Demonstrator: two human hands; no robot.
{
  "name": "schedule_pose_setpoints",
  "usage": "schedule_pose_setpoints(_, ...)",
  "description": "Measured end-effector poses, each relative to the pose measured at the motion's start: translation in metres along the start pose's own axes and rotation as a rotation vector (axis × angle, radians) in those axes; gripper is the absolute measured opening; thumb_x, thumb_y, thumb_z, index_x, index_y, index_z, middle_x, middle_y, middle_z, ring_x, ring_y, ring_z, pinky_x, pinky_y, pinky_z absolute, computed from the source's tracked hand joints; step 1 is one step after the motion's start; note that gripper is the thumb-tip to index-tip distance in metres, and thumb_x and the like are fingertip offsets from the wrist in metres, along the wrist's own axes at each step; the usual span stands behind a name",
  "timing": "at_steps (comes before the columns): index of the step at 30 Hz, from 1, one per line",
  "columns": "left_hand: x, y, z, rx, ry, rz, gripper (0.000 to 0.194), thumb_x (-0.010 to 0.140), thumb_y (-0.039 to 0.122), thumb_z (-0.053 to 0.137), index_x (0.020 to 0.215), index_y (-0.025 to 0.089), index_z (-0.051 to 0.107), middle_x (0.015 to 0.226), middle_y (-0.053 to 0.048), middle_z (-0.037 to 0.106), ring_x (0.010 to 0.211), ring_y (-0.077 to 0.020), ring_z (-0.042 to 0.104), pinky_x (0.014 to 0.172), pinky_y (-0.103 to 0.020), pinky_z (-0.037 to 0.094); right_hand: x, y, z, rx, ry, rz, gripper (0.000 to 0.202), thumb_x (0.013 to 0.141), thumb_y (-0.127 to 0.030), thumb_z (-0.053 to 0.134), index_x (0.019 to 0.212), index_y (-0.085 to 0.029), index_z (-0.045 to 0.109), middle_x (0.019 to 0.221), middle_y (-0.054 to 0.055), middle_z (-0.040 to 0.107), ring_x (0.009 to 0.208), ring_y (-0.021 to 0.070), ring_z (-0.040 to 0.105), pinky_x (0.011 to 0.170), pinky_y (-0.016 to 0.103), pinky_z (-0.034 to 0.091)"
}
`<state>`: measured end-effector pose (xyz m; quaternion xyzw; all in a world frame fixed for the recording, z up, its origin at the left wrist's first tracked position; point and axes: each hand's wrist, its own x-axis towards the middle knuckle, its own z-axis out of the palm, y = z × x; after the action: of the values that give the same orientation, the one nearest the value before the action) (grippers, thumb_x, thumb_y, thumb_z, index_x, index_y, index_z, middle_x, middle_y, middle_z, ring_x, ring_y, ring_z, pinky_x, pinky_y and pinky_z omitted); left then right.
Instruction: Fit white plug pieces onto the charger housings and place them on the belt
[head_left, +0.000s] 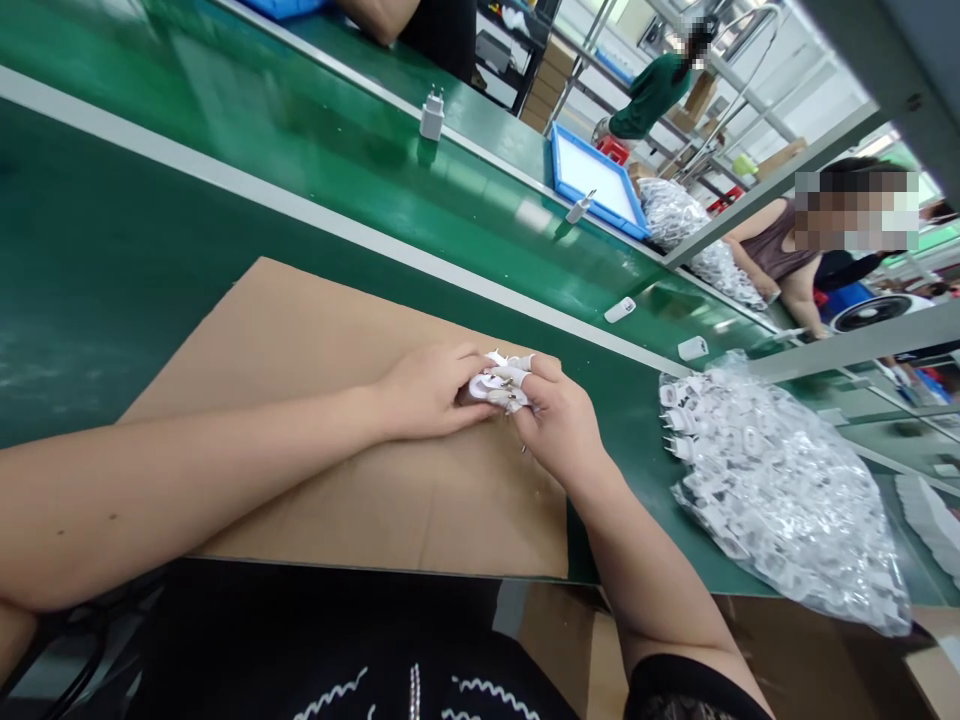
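Both my hands meet above a brown cardboard sheet on the green bench. Between them is a small cluster of white plug adapters with bits of metal showing; the fingers partly hide it, so the exact number is unclear. My left hand is closed around the cluster from the left. From the right, my right hand grips it with bent fingers, and white covers seem to sit on some fingertips. To the right lies a clear plastic bag full of white plug adapters.
Beyond a pale rail, a green conveyor belt carries white chargers, one upright charger among them. A blue tray and another filled bag lie on the far side. Co-workers sit across, and a metal frame post rises at right.
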<state>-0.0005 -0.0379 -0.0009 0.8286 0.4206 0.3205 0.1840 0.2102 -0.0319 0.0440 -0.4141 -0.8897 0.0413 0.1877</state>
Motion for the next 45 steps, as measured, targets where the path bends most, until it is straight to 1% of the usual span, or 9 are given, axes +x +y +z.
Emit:
schedule_pose_setpoints(5, -0.001, 0.014, 0.001, 0.450, -0.153, -0.042, 0.047, 0.103, 0.052, 0.056, 0.120, 0.009, 0.066, 0.107, -0.016, 0.069, 0.096, -0.0302, 0.066, 0.075, -0.037, 0.048, 0.004, -0.005, -0.003, -0.016, -0.043, 0.075, 0.019, 0.077, -0.008, 0.054, 0.063, -0.019, 0.050, 0.078, 0.001, 0.049, 0.064, 0.0125, 0.043, 0.052, 0.024, 0.022)
schedule_pose_setpoints(11, 0.002, 0.028, -0.001, 0.554, -0.280, -0.261, 0.060, 0.104, 0.063, 0.046, 0.120, 0.009, 0.066, 0.107, -0.019, 0.069, 0.099, -0.0326, 0.067, 0.067, -0.035, 0.045, 0.008, -0.004, -0.002, 0.153, -0.054, 0.194, 0.023, 0.074, -0.008, 0.058, 0.057, -0.020, 0.046, 0.070, 0.000, 0.047, 0.070, 0.0151, 0.048, 0.057, 0.025, 0.029)
schedule_pose_setpoints(19, -0.005, 0.019, -0.003, 0.256, -0.153, -0.172, 0.037, 0.103, 0.049, 0.054, 0.122, 0.019, 0.063, 0.118, -0.010, 0.069, 0.109, -0.0279, 0.066, 0.079, -0.034, 0.051, 0.006, 0.004, 0.010, 0.219, 0.014, 0.195, 0.021, 0.077, -0.013, 0.063, 0.058, -0.020, 0.059, 0.070, -0.001, 0.053, 0.069, 0.0149, 0.050, 0.058, 0.025, 0.030)
schedule_pose_setpoints(24, -0.006, 0.014, -0.005, 0.064, -0.136, -0.217, 0.037, 0.099, 0.054, 0.055, 0.108, 0.022, 0.069, 0.104, -0.006, 0.067, 0.095, -0.0252, 0.065, 0.078, -0.036, 0.050, -0.004, 0.010, 0.012, 0.196, 0.027, 0.122, 0.020, 0.085, -0.013, 0.065, 0.094, -0.022, 0.081, 0.087, 0.004, 0.069, 0.082, 0.0187, 0.063, 0.061, 0.025, 0.039)
schedule_pose_setpoints(27, -0.006, 0.013, -0.010, -0.226, -0.096, -0.249, 0.046, 0.094, 0.062, 0.058, 0.112, 0.021, 0.069, 0.104, -0.007, 0.068, 0.091, -0.0236, 0.064, 0.079, -0.035, 0.051, -0.010, 0.018, 0.005, 0.160, 0.140, 0.055, 0.041, 0.087, -0.013, 0.063, 0.124, -0.026, 0.077, 0.112, 0.008, 0.074, 0.099, 0.0231, 0.068, 0.070, 0.028, 0.050)
schedule_pose_setpoints(31, -0.007, 0.016, -0.018, -0.729, -0.089, -0.342, 0.062, 0.086, 0.071, 0.068, 0.121, 0.020, 0.065, 0.106, -0.009, 0.071, 0.088, -0.0209, 0.065, 0.075, -0.031, 0.051, -0.013, 0.021, -0.001, 0.381, 0.215, -0.157, 0.036, 0.094, -0.020, 0.061, 0.127, -0.028, 0.075, 0.131, 0.009, 0.070, 0.120, 0.0246, 0.067, 0.092, 0.034, 0.057)
schedule_pose_setpoints(37, -0.008, 0.020, -0.021, -0.995, -0.278, -0.489, 0.061, 0.077, 0.072, 0.078, 0.097, 0.016, 0.065, 0.083, -0.005, 0.069, 0.065, -0.0141, 0.060, 0.058, -0.027, 0.042, -0.015, 0.016, 0.007, 0.469, 0.137, -0.230, 0.025, 0.092, -0.015, 0.058, 0.101, -0.023, 0.081, 0.086, 0.005, 0.072, 0.080, 0.0182, 0.069, 0.074, 0.028, 0.056)
schedule_pose_setpoints(42, 0.000, 0.021, -0.023, -0.702, 0.041, -0.581, 0.051, 0.083, 0.057, 0.074, 0.115, 0.019, 0.064, 0.106, -0.008, 0.074, 0.086, -0.0202, 0.067, 0.071, -0.031, 0.051, -0.012, 0.031, -0.005, 0.243, 0.207, 0.104, 0.040, 0.089, -0.011, 0.057, 0.120, -0.024, 0.077, 0.103, 0.006, 0.076, 0.091, 0.0198, 0.070, 0.075, 0.027, 0.053)
schedule_pose_setpoints(45, 0.015, 0.014, -0.038, -0.410, 0.157, -0.618, 0.042, 0.086, 0.048, 0.071, 0.117, 0.020, 0.061, 0.114, -0.009, 0.074, 0.096, -0.0251, 0.070, 0.079, -0.037, 0.054, -0.004, 0.032, -0.009, -0.025, 0.096, 0.229, 0.051, 0.089, -0.006, 0.054, 0.132, -0.025, 0.072, 0.120, 0.008, 0.073, 0.100, 0.0221, 0.069, 0.070, 0.028, 0.050)
